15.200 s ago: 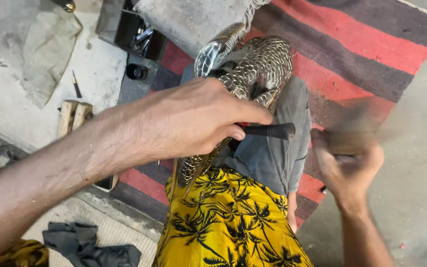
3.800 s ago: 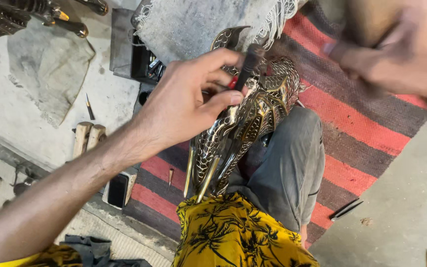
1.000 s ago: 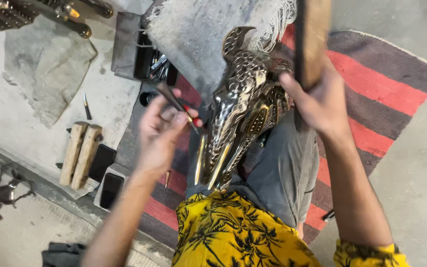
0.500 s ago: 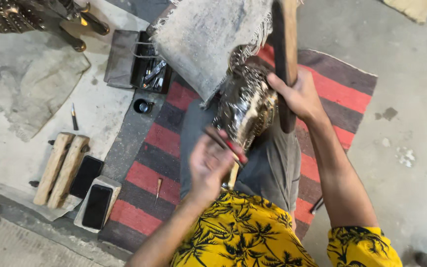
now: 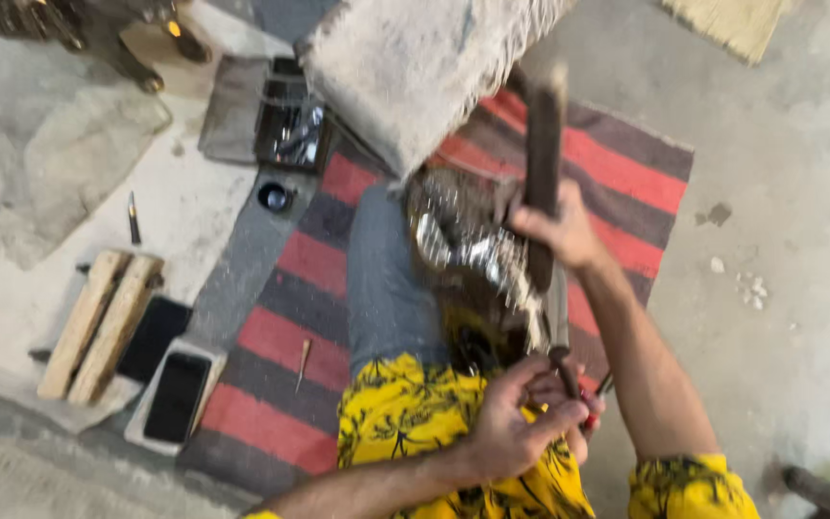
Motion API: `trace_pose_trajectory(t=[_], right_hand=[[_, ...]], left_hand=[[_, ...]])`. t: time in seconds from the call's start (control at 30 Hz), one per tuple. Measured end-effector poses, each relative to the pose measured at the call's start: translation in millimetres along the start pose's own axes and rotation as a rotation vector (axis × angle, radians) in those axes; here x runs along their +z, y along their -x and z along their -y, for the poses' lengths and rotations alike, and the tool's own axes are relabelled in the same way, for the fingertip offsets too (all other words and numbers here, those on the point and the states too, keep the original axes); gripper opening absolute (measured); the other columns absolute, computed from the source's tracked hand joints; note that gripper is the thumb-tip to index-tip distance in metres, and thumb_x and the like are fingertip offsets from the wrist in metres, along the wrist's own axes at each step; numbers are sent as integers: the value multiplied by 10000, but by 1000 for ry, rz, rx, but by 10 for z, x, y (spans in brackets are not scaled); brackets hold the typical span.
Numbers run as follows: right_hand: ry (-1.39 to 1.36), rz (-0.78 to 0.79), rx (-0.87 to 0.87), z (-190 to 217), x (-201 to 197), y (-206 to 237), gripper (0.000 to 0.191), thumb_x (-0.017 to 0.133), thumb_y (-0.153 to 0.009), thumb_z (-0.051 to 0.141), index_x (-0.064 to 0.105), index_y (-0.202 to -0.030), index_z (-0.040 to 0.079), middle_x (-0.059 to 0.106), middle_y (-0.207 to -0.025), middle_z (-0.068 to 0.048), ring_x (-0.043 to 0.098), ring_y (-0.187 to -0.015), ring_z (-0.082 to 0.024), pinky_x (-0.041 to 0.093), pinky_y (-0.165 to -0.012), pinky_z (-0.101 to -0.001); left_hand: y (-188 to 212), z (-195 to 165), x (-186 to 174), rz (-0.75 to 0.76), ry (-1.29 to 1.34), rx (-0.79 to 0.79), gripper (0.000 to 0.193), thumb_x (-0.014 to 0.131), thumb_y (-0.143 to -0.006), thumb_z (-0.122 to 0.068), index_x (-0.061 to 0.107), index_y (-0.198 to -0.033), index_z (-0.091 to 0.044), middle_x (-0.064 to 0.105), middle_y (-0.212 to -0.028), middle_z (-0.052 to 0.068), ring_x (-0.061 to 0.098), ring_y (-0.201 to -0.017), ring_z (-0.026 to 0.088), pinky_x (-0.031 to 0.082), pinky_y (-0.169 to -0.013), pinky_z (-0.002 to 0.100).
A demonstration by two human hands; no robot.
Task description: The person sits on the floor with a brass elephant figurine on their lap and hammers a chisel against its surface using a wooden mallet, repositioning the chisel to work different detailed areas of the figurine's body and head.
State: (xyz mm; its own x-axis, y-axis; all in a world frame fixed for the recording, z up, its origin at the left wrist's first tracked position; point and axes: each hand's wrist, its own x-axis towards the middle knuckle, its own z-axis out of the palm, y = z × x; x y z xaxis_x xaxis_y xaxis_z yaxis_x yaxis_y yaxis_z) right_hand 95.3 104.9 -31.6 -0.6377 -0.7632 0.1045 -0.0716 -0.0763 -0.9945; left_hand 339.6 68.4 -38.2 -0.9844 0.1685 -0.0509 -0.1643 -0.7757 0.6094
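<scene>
Right hand (image 5: 561, 234) raised, fingers clamped round a wooden mallet (image 5: 543, 163) held upright over the rug (image 5: 271, 317). Left hand (image 5: 521, 423) low by the lap, fingers closed on a thin chisel (image 5: 559, 322) pointing up at the metal figure (image 5: 468, 255). Figure resting on the grey-trousered leg (image 5: 386, 279), mid-rug. Two phones (image 5: 170, 370) and wooden blocks (image 5: 98, 322) beside the rug's left edge.
</scene>
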Motion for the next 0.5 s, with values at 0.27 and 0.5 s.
trace_pose_trajectory(t=[0.27, 0.5], right_hand=[[-130, -48, 245, 79, -220, -490, 397, 749, -931, 394, 675, -971, 6, 697, -1017, -98, 619, -950, -197, 499, -866, -340], [-145, -3, 180, -149, -469, -554, 378, 800, -936, 353, 586, -915, 42, 678, -1038, -119, 647, -1107, -247, 514, -983, -387]], left_hand=[[-281, -305, 48, 39, -176, -14, 198, 630, -1072, 25, 593, -1265, 50, 711, -1136, 157, 673, -960, 170, 586, -747, 317], [-552, -407, -188, -228, 39, 92, 392, 644, -987, 42, 470, -1338, 38, 729, -1133, 166, 737, -1022, 224, 604, -965, 389]])
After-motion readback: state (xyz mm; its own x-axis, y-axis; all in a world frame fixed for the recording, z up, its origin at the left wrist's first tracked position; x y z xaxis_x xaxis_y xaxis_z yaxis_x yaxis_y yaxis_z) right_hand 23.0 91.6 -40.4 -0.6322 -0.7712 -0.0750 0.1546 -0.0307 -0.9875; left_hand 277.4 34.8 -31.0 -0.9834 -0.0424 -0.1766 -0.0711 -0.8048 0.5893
